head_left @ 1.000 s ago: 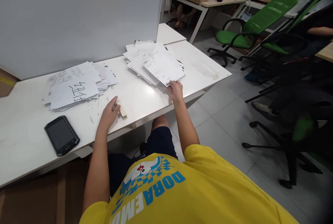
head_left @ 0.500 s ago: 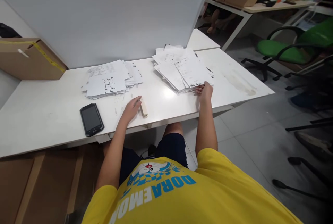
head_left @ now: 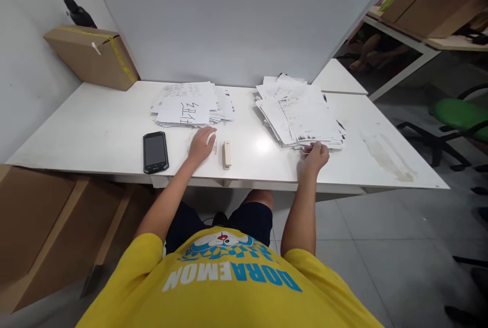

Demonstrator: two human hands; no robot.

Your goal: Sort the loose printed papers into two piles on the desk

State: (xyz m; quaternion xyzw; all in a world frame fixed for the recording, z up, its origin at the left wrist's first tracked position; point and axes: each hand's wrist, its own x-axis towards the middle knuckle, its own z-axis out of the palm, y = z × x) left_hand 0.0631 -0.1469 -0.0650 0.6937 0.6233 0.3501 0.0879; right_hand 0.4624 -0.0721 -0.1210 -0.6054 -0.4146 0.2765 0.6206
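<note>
My left hand (head_left: pixel 201 146) lies open on the table, its fingertips just below the near edge of the left stack of papers (head_left: pixel 183 107). That stack's top sheet has large black handwritten characters. A small beige stapler (head_left: pixel 227 155) lies to the right of this hand, apart from it. At the near edge of the right stack of papers (head_left: pixel 301 114), my right hand (head_left: pixel 317 156) has its fingers bent and closed at the sheets' edge. The sheets there are fanned unevenly. A black phone-like device (head_left: pixel 155 152) lies left of my left hand, screen up.
The white table (head_left: pixel 95 129) ends at a grey partition (head_left: pixel 229 23). A taped cardboard box (head_left: pixel 91 56) stands at the back left. Open cardboard (head_left: pixel 49 226) is below the left front edge. Beyond the right end are a green chair (head_left: pixel 459 114) and another person's arm (head_left: pixel 368 53).
The view has turned left. My left hand has moved from beside the stapler toward the left paper stack. My right hand stays at the right stack's near edge.
</note>
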